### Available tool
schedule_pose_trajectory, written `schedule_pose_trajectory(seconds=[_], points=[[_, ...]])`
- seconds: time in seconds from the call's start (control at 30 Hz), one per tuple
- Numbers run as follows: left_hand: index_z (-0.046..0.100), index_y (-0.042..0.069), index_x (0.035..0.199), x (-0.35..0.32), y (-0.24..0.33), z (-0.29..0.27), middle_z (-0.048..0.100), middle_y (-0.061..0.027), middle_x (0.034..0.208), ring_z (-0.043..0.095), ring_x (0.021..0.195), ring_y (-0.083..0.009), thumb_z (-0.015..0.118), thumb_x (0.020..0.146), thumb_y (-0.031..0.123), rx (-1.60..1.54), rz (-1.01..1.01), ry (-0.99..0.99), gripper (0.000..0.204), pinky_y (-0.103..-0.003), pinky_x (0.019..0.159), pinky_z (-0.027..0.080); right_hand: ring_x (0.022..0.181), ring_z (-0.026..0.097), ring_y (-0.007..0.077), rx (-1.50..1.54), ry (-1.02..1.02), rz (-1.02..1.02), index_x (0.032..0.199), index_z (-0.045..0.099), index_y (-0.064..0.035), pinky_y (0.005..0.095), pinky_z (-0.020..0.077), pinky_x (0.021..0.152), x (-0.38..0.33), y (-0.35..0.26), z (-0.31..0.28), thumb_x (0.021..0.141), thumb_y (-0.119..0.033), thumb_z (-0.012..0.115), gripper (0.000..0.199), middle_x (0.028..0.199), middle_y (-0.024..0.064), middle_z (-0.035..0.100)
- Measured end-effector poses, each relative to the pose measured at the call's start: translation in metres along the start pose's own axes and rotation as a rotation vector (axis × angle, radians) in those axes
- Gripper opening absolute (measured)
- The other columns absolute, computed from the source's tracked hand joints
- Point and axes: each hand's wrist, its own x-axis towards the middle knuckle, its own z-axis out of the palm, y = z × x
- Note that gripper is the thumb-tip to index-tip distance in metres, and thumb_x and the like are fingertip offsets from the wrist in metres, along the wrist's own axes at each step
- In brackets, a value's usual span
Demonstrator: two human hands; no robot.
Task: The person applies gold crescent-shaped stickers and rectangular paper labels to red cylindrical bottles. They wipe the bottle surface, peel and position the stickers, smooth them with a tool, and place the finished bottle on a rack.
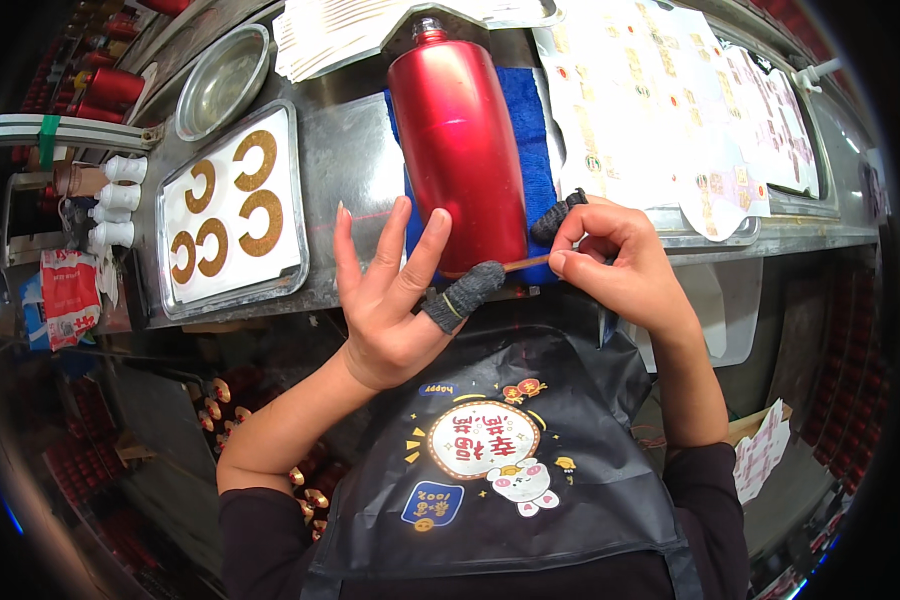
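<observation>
A glossy red bottle (460, 150) lies on a blue towel (538, 130), its neck pointing away from me and its base toward me. My left hand (395, 310) is beside the base with fingers stretched and spread. Its thumb wears a dark grey knitted finger cover and rests at the bottle's bottom edge. A thin brown strip (526, 264) runs from that thumb tip to my right hand (615, 262), which pinches the strip's other end between thumb and index finger. Another grey knitted cover (558, 216) sits on a finger of the right hand.
On the left, a metal tray (304, 200) holds several gold C-shaped pieces on white backing, near a metal bowl (225, 85). White printed sheets (640, 130) cover the right side. White spools (120, 200) stand far left. A black apron (510, 400) covers my lap.
</observation>
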Motion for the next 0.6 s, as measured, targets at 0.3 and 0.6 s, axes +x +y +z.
schedule_pose_trajectory(seconds=[0.3,0.6], points=[[0.076,0.013,0.105,0.026,0.009,0.018,0.059,-0.0157,0.14,0.044,0.138,-0.0452,0.08,0.071,0.017,-0.05,-0.06,0.054,0.035,-0.069,0.111,0.022,0.062,0.04,0.0026,-0.096,0.023,-0.137,0.079,0.066,-0.0025,0.0211,0.029,0.055,0.004,0.004,0.007,0.081,-0.009,0.072,0.01,0.081,-0.0027,0.048],[0.056,-0.003,0.135,-0.023,-0.006,0.01,0.049,-0.0223,0.148,0.043,0.138,-0.0469,0.087,0.072,0.012,-0.306,-0.214,0.071,0.072,-0.066,0.112,0.024,0.058,0.039,0.0029,-0.058,-0.008,-0.073,0.077,0.066,-0.0031,0.0222,0.0283,0.054,-0.004,-0.011,0.006,0.078,-0.009,0.073,0.009,0.077,-0.0028,0.046]])
